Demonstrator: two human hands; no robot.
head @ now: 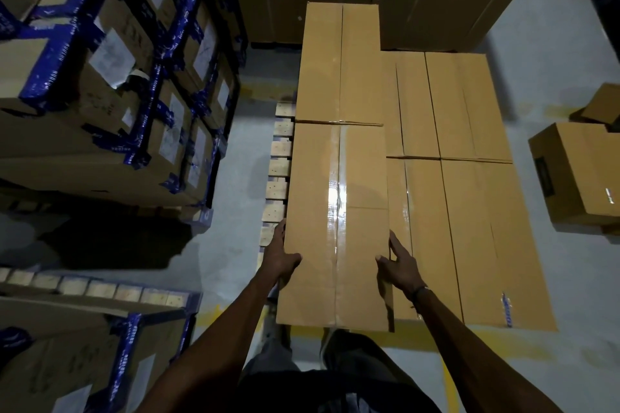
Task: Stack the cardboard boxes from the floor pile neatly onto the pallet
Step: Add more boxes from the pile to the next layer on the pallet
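Hands bracket the near end of a long taped box [337,221] that we are setting onto the pallet [278,164]. Our left hand [281,256] clasps its left edge, thumb hooked over the top face and fingers running down the side out of sight; our right hand [401,266] does the same on the opposite edge, thumb on top, fingers laid along the side. Straight ahead of both hands, the box's far end meets another long box [339,64] end to end, and together they form a second tier. Just past our right hand, a lower layer of boxes [469,151] already covers the rest of the pallet. Beyond our left hand the pallet's slat ends show bare, so the box sits slightly inboard of that edge. To finish well, we judge it best to keep both palms level, nudge the box forward until the seam with the far box closes evenly, and square its right edge to the row beneath before letting go. Its near end seems to overhang toward our legs, so we would check that. Far off to the right of our right hand, more cartons [577,171] wait on the floor [241,144], and blue-taped stacks [110,77] stand well beyond our left hand.
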